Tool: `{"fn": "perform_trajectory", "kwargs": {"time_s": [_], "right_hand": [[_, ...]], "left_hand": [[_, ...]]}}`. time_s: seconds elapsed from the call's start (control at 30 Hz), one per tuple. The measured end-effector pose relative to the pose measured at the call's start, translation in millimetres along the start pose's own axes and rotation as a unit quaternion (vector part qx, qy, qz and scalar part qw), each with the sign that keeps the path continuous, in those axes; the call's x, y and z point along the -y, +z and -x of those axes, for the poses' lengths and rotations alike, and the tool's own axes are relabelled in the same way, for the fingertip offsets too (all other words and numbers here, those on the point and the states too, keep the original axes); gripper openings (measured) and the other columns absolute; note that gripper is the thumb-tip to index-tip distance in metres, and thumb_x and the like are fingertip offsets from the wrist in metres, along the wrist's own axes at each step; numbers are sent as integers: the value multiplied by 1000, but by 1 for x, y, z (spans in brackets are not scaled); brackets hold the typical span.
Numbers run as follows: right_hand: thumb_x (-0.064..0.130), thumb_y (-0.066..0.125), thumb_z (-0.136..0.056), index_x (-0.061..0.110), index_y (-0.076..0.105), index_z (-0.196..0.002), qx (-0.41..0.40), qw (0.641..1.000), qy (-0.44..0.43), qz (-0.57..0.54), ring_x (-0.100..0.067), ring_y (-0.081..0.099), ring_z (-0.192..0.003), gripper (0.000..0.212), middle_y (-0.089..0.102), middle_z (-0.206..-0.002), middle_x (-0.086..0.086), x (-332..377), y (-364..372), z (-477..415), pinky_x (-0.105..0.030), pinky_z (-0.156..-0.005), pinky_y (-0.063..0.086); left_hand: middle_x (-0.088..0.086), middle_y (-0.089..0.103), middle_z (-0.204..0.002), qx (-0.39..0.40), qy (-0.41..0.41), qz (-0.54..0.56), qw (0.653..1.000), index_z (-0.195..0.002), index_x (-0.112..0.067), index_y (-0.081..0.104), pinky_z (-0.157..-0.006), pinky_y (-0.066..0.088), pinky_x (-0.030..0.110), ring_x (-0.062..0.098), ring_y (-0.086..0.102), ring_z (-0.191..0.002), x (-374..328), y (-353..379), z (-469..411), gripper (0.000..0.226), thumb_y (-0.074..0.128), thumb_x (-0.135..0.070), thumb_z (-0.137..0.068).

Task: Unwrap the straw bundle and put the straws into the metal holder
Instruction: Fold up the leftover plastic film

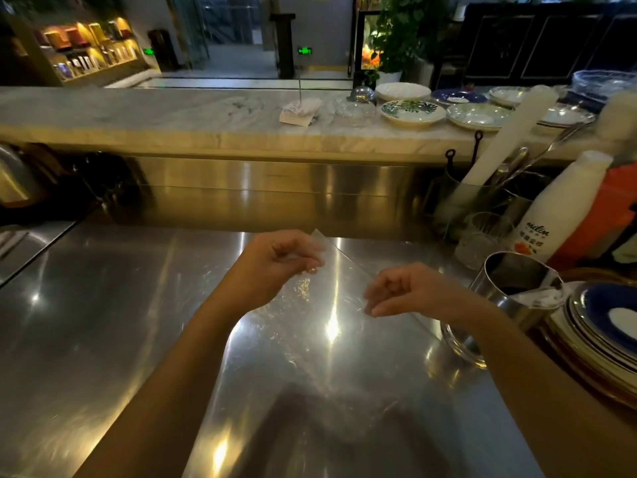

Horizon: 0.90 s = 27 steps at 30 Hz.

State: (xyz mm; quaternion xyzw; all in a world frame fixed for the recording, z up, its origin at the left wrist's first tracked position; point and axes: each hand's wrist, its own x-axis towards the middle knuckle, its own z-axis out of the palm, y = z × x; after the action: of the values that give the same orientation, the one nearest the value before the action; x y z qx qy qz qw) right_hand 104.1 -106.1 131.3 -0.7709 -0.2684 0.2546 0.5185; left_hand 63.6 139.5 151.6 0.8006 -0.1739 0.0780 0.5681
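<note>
My left hand and my right hand both pinch a sheet of clear plastic wrap held above the steel counter. The wrap is nearly see-through and hangs down between my hands. I see no straws inside it. A tall shiny metal holder stands just right of my right hand, and its inside looks dark. Whether straws are in it I cannot tell.
A stack of blue-rimmed plates sits at the right edge. Behind the holder stand a white bottle, a glass and a container with utensils. Plates line the marble ledge at the back.
</note>
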Motion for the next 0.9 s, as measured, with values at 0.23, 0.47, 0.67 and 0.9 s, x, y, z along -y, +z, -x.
{"fn": "perform_trajectory", "kwargs": {"time_s": [0.23,0.47,0.67,0.9], "right_hand": [[3,71,-71,18,70,-74,-118,991,-59,-23,-16,70,-65,15,74,-66,-1,-8,-5,2,-18,-62,55],[13,69,-65,10,69,-78,-194,966,-67,-160,-21,70,-66,13,75,-71,-7,-20,-10,5,-22,-58,55],[11,68,-63,6,68,-80,-217,946,-44,-236,-21,70,-66,18,74,-72,-9,-34,-7,2,-22,-56,55],[15,68,-65,9,69,-79,-247,938,-12,-243,-22,70,-67,15,75,-74,-9,-46,-11,9,-21,-54,54]], "left_hand": [[-6,73,-87,-142,-98,67,983,-93,-30,67,-71,54,23,11,68,-84,14,-27,1,29,62,-50,-73],[18,60,-113,-135,-286,305,898,-121,-15,52,-88,45,47,35,56,-104,57,-5,16,68,45,-64,-74],[18,70,-101,-19,-281,383,880,-110,-8,56,-94,43,49,32,65,-94,57,36,20,54,40,-50,-81],[8,75,-72,-93,-226,172,954,-80,-8,71,-57,56,25,21,70,-67,51,45,10,8,69,-16,-78]]}}
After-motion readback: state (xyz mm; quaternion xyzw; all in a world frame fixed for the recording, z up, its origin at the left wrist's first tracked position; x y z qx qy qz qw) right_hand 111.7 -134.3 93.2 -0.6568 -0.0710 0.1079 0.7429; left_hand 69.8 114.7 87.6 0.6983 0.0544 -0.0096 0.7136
